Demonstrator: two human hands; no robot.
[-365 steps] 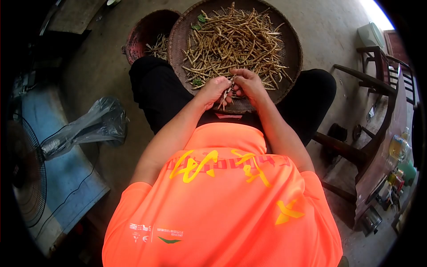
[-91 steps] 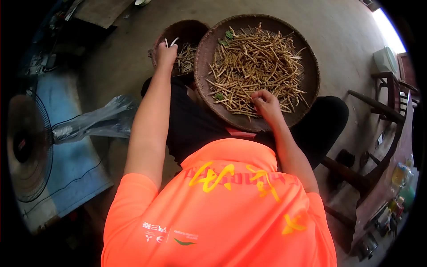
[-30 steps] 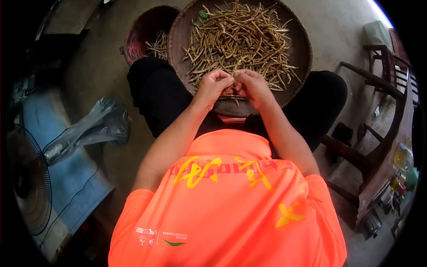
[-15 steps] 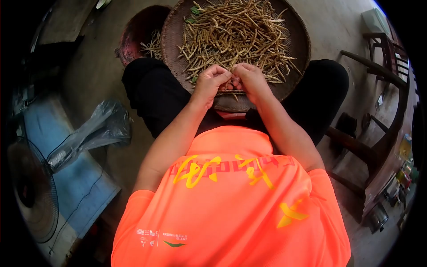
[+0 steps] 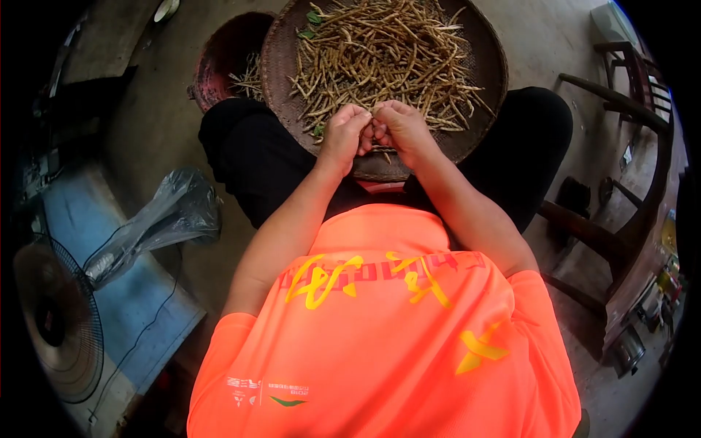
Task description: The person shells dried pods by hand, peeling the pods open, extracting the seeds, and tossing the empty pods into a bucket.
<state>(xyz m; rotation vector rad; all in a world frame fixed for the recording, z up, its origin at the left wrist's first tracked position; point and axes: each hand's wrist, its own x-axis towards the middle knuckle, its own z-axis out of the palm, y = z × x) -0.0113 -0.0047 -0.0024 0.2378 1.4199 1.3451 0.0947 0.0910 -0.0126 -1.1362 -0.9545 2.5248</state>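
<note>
My left hand (image 5: 344, 136) and my right hand (image 5: 401, 131) meet over the near rim of a round woven basket tray (image 5: 493, 73). Thumbs and fingertips of both are pinched together on a dry bean pod, mostly hidden between them. Just beyond the fingers lies a heap of long, tan-brown dried bean pods (image 5: 380, 62), with a few green leaves (image 5: 314, 17) at its left edge. The tray rests at my knees.
Left of the tray stands a reddish bucket (image 5: 212, 73) with some pods or husks inside. A clear plastic bag (image 5: 171, 212) lies on a blue board (image 5: 95, 197) near a fan (image 5: 62, 321). Wooden chairs (image 5: 621, 109) stand on the right.
Both hands have shifted slightly up and left in the view, their fingertips still together. The fingers beneath have curled closer. The tray sits slightly farther left in view.
</note>
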